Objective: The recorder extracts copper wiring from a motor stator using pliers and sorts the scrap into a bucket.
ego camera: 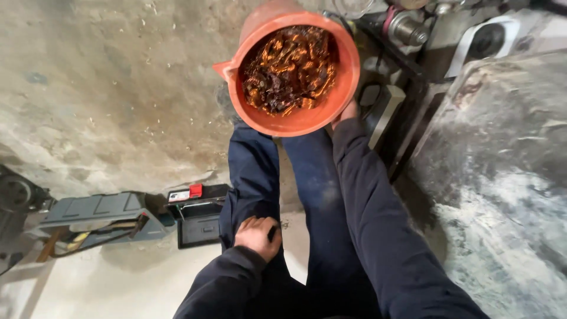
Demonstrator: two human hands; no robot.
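Head view: right hand (348,112) grips the round orange plastic bucket (295,121) of oily dark metal scraps by its rim, out front over the legs. Left hand (257,236) clenched on thigh. Looks like mid-carry; next needs level, steady support.

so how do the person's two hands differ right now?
Reach: the right hand is stretched out at the rim of the orange bucket; the left hand is pulled in close on the thigh.
Visibility: the right hand is mostly hidden behind the bucket; the left hand's back shows fully.
Contact: right touches the bucket, left rests on dark trousers.
Both emerge from dark sleeves.
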